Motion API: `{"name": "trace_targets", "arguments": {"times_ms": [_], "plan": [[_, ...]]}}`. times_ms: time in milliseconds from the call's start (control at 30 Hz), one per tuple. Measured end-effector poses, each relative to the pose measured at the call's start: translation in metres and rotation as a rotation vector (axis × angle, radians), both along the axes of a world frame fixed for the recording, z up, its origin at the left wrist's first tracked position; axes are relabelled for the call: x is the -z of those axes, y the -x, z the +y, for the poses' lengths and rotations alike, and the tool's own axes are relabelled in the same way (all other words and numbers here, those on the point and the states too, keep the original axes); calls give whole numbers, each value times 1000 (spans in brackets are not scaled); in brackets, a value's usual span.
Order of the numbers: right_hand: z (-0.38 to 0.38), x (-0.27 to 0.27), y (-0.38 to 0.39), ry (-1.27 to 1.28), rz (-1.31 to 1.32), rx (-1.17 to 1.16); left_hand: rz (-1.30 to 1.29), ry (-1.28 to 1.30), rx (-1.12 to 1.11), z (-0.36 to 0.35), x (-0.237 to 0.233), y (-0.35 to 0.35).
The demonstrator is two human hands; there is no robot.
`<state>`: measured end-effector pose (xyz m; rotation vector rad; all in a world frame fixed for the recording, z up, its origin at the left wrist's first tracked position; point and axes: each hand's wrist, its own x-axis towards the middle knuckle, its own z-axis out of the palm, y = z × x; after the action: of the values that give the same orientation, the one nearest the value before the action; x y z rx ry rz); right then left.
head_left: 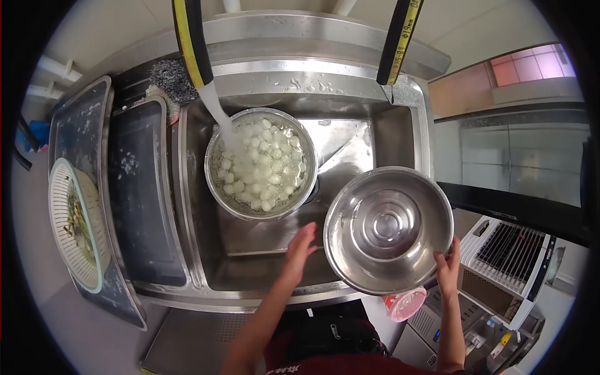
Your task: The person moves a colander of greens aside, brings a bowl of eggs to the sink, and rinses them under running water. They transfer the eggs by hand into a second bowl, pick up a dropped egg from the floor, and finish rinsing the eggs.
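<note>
My right hand (447, 267) grips the rim of a wide stainless steel bowl (356, 250), held over the right front part of the sink. Only rings and reflections show inside the bowl. Left of it, my left hand (302, 245) is held over the sink's front part with its fingers stretched out, apart from the bowl and holding nothing. A second steel bowl (211, 181) stands in the sink basin, full of water and many small round white pieces (265, 165). Water pours into it from a black and yellow hose (195, 50).
Another hose (400, 44) hangs above the sink's back right edge (350, 84). Dark metal trays (140, 206) lie to the left, with a white basket (94, 250) of greens on one. A pink container (406, 304) and a white slatted appliance (509, 269) sit at right.
</note>
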<state>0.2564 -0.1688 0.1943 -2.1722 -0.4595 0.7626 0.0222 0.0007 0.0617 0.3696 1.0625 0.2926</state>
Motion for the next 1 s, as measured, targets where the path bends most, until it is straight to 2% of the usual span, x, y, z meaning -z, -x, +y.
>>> {"name": "trace_targets", "arguments": {"times_ms": [67,100,167,267,300,333,367,400,433,467,500,567,633,800,900,933,1000], "plan": [[4,20,1,-20,16,-12,-85,-104,99,2,-1,-14],[7,30,1,-37,32,-21,-50,-209,178,8,-3,-19],[16,46,3,-31,80,-45,54,-369,149,20,0,-26],[17,80,-1,-75,104,-35,86,-445,165,24,43,-23],[19,83,-2,47,65,-66,92,-443,166,22,55,-22],[21,85,-3,168,22,-98,203,-575,223,19,66,-21],[25,85,-2,169,23,-98,313,-706,279,16,73,-21],[29,82,1,347,-141,-167,376,-809,252,11,79,-21],[35,80,4,524,-307,-236,375,-804,251,5,84,-18],[41,78,8,489,-449,-301,340,-689,198,1,87,-15],[42,79,6,491,-449,-302,306,-574,147,-2,91,-11],[44,84,-1,446,-728,-378,258,-555,148,-3,91,-6],[46,88,-6,435,-651,-337,341,-677,226,-1,82,-6],[54,87,-9,468,-519,-275,328,-590,214,4,78,-7],[62,84,-5,540,-493,-268,398,-706,238,5,70,-7],[62,85,-4,541,-492,-271,375,-787,190,5,69,-7],[63,90,-2,415,-674,-442,353,-868,140,8,60,-9]]}}
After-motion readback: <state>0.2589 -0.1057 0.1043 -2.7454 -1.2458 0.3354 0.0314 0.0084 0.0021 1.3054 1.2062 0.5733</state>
